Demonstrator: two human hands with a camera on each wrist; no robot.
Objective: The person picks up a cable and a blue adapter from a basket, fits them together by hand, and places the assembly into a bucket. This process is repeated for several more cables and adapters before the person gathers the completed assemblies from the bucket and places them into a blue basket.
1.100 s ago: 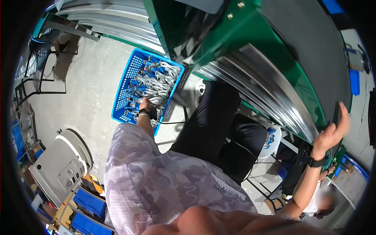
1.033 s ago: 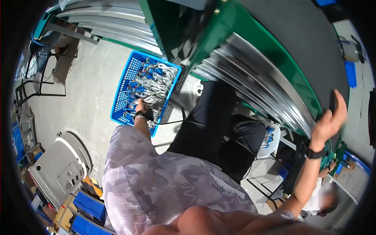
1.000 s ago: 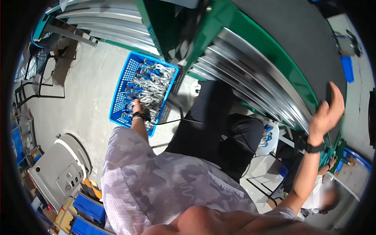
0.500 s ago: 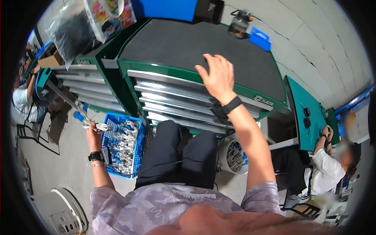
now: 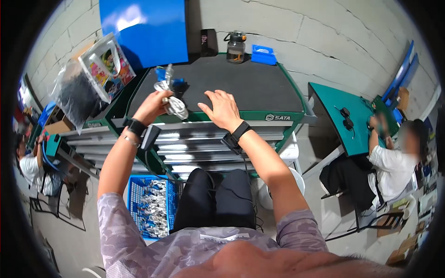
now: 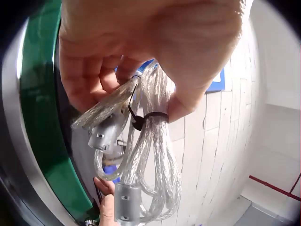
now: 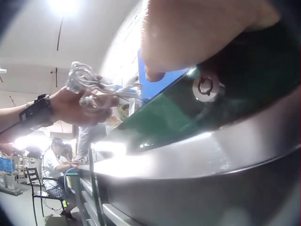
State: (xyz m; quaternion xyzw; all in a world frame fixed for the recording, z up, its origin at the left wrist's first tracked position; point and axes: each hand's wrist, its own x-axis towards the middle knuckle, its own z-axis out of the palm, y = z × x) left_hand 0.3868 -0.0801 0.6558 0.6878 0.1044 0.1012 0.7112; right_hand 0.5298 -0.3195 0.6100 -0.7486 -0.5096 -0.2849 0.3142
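Braided cable coil (image 5: 176,108) at the front edge of the SATA tool cabinet (image 5: 259,92)
I see the printed bag (image 5: 104,72) leftmost, my left hand (image 5: 151,107) pinching the coil (likely light, springy, slippery; best gripped at its black tie (image 6: 155,114)), my right hand (image 5: 222,110) loosely spread, holding nothing; the bottle (image 5: 236,50) stands clear behind.

Silvery cable bundle (image 6: 162,141); blue basket (image 5: 134,204); grey camouflage shirt (image 5: 181,248).

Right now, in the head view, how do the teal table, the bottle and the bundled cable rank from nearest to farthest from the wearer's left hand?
1. Bundled cable, in the left hand.
2. Bottle, at the back of the cabinet top.
3. Teal table, off to the right.
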